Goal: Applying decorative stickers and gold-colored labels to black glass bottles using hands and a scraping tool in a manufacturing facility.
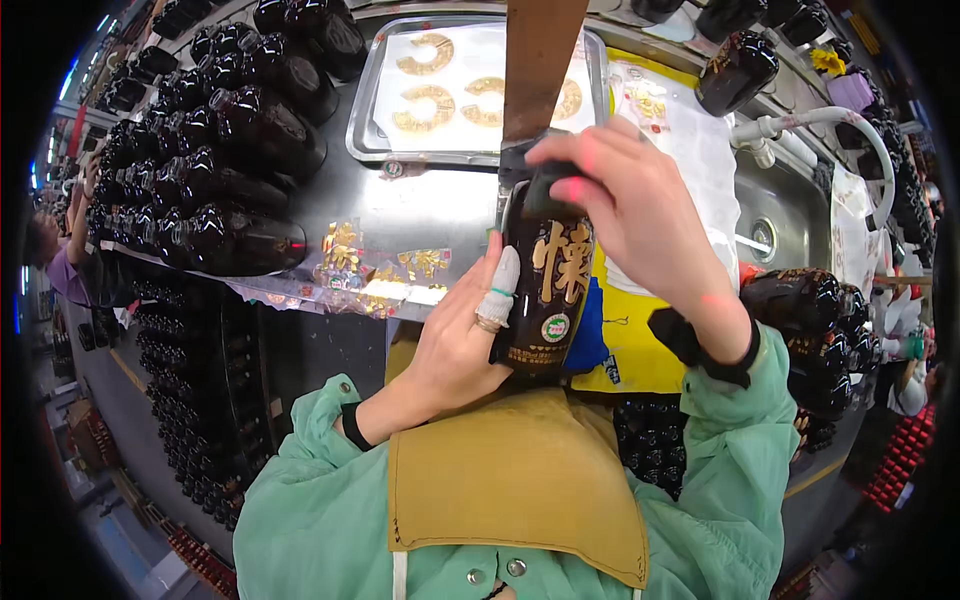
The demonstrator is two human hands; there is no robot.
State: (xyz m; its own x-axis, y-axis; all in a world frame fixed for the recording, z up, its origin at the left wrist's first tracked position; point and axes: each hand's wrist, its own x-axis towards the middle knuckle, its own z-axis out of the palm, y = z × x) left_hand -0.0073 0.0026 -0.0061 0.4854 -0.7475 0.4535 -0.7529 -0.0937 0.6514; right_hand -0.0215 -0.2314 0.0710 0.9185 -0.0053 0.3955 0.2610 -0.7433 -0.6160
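Note:
A dark glossy bottle (548, 290) with a large gold sign and a small round sticker stands upright against my tan apron, at the steel table's near edge. My left hand (462, 340) grips its lower body from the left; one finger is wrapped in white tape and wears a ring. My right hand (628, 200) closes over the bottle's neck and cap from above. A brown strip (540, 60) rises from the neck toward the top of the view.
Rows of dark bottles (215, 150) lie stacked at the left, more (815, 330) at the right. A steel tray (375, 120) with gold curved labels sits behind. Gold stickers (370, 262) lie on the table. A sink (780, 215) and white hose (820, 118) are right. A person sits far left.

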